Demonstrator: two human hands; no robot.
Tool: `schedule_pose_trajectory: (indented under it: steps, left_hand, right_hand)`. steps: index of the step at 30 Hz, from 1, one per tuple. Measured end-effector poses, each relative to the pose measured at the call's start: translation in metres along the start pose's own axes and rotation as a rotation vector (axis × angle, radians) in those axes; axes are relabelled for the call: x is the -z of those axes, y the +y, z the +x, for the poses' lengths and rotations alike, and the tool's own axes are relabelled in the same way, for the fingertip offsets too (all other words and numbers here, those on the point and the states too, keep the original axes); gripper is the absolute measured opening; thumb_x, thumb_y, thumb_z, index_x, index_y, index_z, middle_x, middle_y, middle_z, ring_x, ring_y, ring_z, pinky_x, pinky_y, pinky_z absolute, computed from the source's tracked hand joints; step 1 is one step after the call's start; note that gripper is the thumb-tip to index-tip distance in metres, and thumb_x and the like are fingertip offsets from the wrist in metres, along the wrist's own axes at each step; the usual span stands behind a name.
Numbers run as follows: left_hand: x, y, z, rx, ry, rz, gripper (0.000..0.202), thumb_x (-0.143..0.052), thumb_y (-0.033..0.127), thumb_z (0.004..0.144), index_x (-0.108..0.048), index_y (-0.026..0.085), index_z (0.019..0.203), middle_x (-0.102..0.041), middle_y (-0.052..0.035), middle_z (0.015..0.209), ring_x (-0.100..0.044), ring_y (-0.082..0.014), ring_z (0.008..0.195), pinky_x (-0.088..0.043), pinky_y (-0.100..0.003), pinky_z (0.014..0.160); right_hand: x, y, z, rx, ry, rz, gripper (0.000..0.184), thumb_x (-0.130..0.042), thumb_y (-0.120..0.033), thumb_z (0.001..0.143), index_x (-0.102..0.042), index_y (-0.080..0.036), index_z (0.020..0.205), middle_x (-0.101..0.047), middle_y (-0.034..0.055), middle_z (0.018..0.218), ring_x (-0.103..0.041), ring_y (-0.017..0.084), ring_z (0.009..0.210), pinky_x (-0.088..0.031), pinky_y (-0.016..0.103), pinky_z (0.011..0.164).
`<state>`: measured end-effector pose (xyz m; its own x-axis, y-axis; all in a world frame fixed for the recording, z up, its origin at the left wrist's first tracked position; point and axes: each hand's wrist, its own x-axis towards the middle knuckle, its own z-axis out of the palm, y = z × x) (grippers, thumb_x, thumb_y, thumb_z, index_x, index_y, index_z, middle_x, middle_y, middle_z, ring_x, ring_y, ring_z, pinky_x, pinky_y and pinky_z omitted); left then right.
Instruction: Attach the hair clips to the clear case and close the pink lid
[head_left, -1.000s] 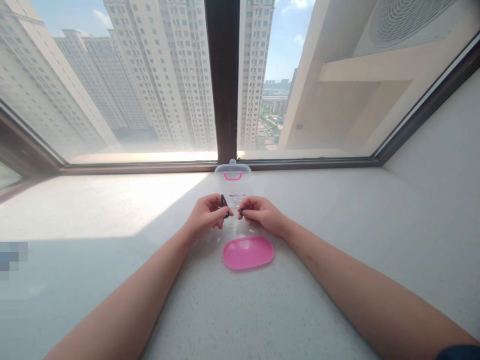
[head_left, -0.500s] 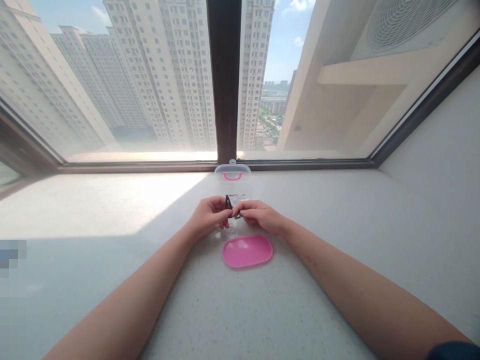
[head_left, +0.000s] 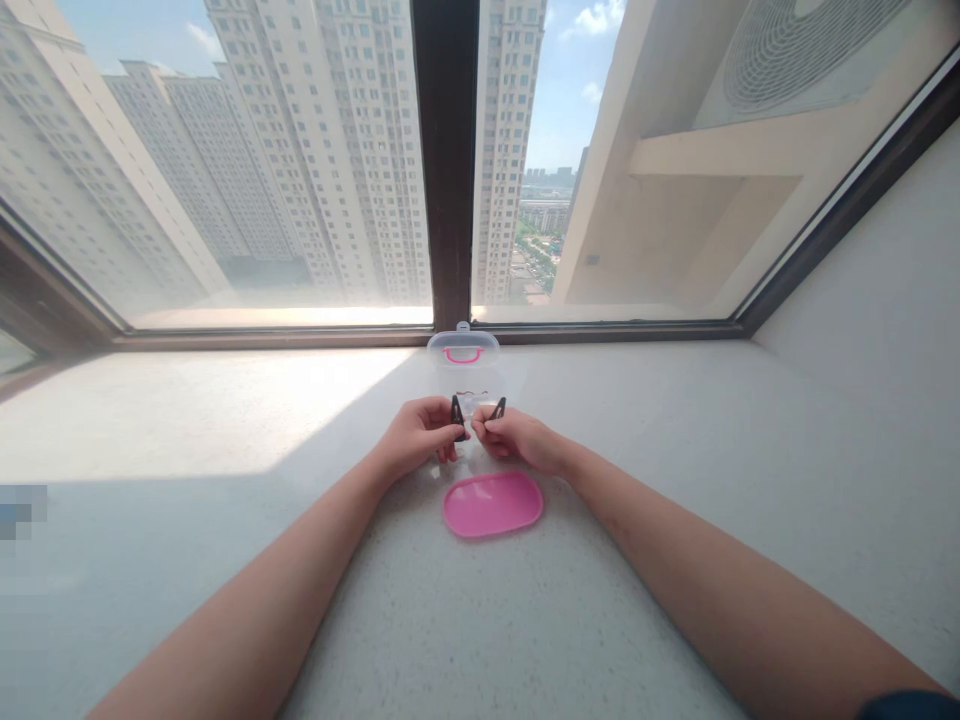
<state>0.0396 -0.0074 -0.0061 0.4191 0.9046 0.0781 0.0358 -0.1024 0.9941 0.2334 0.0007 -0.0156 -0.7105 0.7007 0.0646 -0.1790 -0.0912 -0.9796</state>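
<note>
Between the thumb and fingers of my left hand [head_left: 421, 434] is a black snap hair clip [head_left: 456, 416], held nearly upright. My right hand [head_left: 519, 437] pinches a second black snap hair clip [head_left: 499, 408], which tilts up to the right. The two hands are close together but apart. Just behind them is a clear plastic box [head_left: 469, 380], its lower part partly hidden by my hands. Its translucent lid [head_left: 463, 343] has a pink handle and stands raised at the back. Nearer to me lies a pink oval tray [head_left: 493, 505].
All of this rests on a pale speckled windowsill [head_left: 465, 630]. Behind the box runs a dark window frame [head_left: 451, 200] with tall buildings outside. A white wall [head_left: 862, 270] closes off the right side. Sunlight falls across the left part of the sill.
My right hand has turned and shifted slightly right, away from the left, and its hair clip now points upward. The left hand holds its clip much as before.
</note>
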Motion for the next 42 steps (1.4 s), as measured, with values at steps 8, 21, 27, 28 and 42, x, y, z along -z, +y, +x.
schedule_pose_trajectory:
  steps: [8, 21, 27, 28, 42]
  left_hand:
    - [0.001, 0.000, 0.000, 0.006, -0.030, -0.006, 0.017, -0.068, 0.023, 0.072, -0.059, 0.011, 0.081, -0.062, 0.0003, 0.056, -0.057, -0.0115, 0.046, -0.046, -0.022, 0.046]
    - [0.004, -0.006, 0.003, 0.023, -0.030, -0.019, 0.015, -0.066, 0.020, 0.072, -0.058, 0.012, 0.082, -0.061, 0.0002, 0.057, -0.057, -0.0106, 0.047, -0.042, -0.020, 0.045]
    - [0.004, -0.007, 0.003, 0.031, -0.031, -0.010, 0.017, -0.066, 0.020, 0.071, -0.057, 0.012, 0.083, -0.062, -0.0003, 0.059, -0.057, -0.0104, 0.046, -0.042, -0.019, 0.044]
    - [0.004, -0.007, 0.003, 0.033, -0.033, 0.001, 0.016, -0.066, 0.020, 0.071, -0.057, 0.012, 0.082, -0.062, -0.0006, 0.059, -0.057, -0.0105, 0.046, -0.042, -0.019, 0.044]
    - [0.003, -0.008, 0.003, 0.012, -0.092, -0.029, 0.018, -0.064, 0.024, 0.076, -0.052, 0.014, 0.085, -0.055, 0.0059, 0.041, -0.051, -0.0076, 0.036, -0.050, -0.025, 0.058]
  right_hand:
    - [0.005, 0.000, -0.002, 0.005, -0.022, -0.121, 0.037, -0.041, -0.036, 0.091, -0.066, -0.009, 0.088, -0.052, 0.0028, 0.070, -0.044, 0.009, 0.054, -0.032, 0.024, 0.053]
    - [0.013, -0.002, -0.005, -0.057, 0.001, -0.210, 0.033, -0.061, -0.033, 0.083, -0.062, -0.010, 0.107, -0.062, -0.0001, 0.062, -0.045, 0.005, 0.040, -0.031, 0.019, 0.040]
    - [0.010, 0.001, -0.004, -0.044, 0.070, -0.213, 0.029, -0.069, -0.033, 0.076, -0.052, -0.014, 0.091, -0.072, 0.0056, 0.069, -0.057, 0.010, 0.039, -0.038, 0.018, 0.039]
    - [0.010, 0.002, -0.004, -0.034, 0.068, -0.211, 0.029, -0.069, -0.033, 0.076, -0.050, -0.015, 0.089, -0.072, 0.0056, 0.069, -0.057, 0.010, 0.038, -0.038, 0.018, 0.038]
    - [0.006, -0.001, -0.001, -0.059, 0.029, -0.228, 0.023, -0.041, -0.038, 0.091, -0.044, -0.017, 0.083, -0.058, -0.0021, 0.048, -0.036, 0.006, 0.028, -0.023, 0.016, 0.030]
